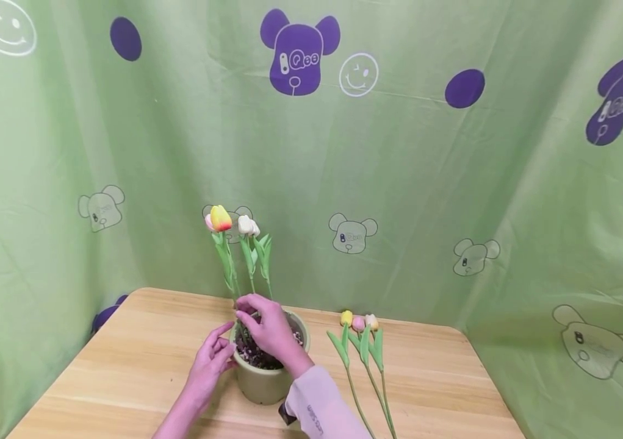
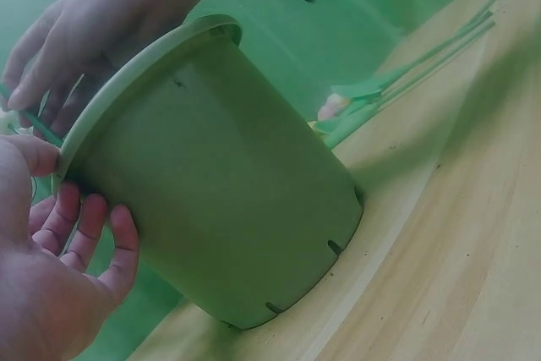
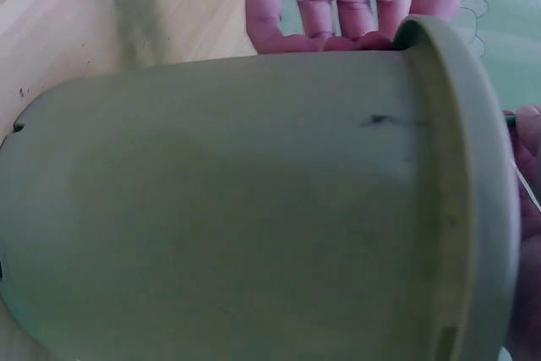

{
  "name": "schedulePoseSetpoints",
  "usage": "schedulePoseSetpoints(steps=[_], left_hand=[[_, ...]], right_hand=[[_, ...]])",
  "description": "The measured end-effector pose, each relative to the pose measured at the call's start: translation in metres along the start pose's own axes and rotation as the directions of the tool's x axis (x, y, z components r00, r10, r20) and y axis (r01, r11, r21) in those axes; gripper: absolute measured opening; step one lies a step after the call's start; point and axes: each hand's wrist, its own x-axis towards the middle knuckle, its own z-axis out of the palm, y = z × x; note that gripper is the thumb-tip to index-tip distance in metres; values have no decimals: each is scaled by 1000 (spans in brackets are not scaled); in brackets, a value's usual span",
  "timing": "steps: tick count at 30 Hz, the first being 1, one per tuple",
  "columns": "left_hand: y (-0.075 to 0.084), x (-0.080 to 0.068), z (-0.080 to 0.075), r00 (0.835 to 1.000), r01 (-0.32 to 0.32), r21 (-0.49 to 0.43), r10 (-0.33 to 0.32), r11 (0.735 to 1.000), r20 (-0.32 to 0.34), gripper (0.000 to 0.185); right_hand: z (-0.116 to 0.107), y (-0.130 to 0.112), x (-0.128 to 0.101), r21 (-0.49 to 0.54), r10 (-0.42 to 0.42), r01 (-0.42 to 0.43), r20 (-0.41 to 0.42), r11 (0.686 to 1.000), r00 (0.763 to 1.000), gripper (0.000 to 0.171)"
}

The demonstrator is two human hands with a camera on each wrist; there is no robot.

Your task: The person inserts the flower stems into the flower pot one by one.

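Observation:
A green flower pot (image 1: 263,385) filled with dark soil (image 1: 256,358) stands upright on the table. My left hand (image 1: 209,363) holds its left side, thumb by the rim and fingers bent against the outer wall (image 2: 211,175). Over the soil, my right hand (image 1: 271,329) pinches the green stem of a yellow-and-red tulip (image 1: 221,218) near its lower end. Behind that bloom a pink tulip (image 1: 209,222) peeks out. White tulips (image 1: 246,225) rise from the pot just to the right. The right hand hides part of the soil and the stems' lower ends.
Three loose tulips lie on the wooden table (image 1: 443,384) to the right of the pot: a yellow one (image 1: 346,318), a pink one (image 1: 359,324) and a pale one (image 1: 371,322). A green patterned curtain (image 1: 399,158) hangs behind the table and along both sides.

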Motion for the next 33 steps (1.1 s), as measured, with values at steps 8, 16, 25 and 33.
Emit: schedulePoseSetpoints(steps=[8, 16, 25, 33], left_hand=[[-1, 1, -1, 1000, 10, 2, -10, 1000, 4, 57], [1, -1, -1, 1000, 0, -2, 0, 1000, 4, 58], [2, 1, -1, 1000, 4, -2, -4, 1000, -8, 56], [4, -1, 0, 1000, 5, -7, -5, 1000, -8, 56]], right_hand=[[6, 4, 0, -27, 21, -20, 18, 999, 1000, 23], [10, 13, -1, -30, 44, -43, 31, 999, 999, 25], [10, 12, -3, -112, 48, -37, 96, 993, 994, 15], [11, 12, -4, -144, 109, -91, 126, 985, 986, 11]])
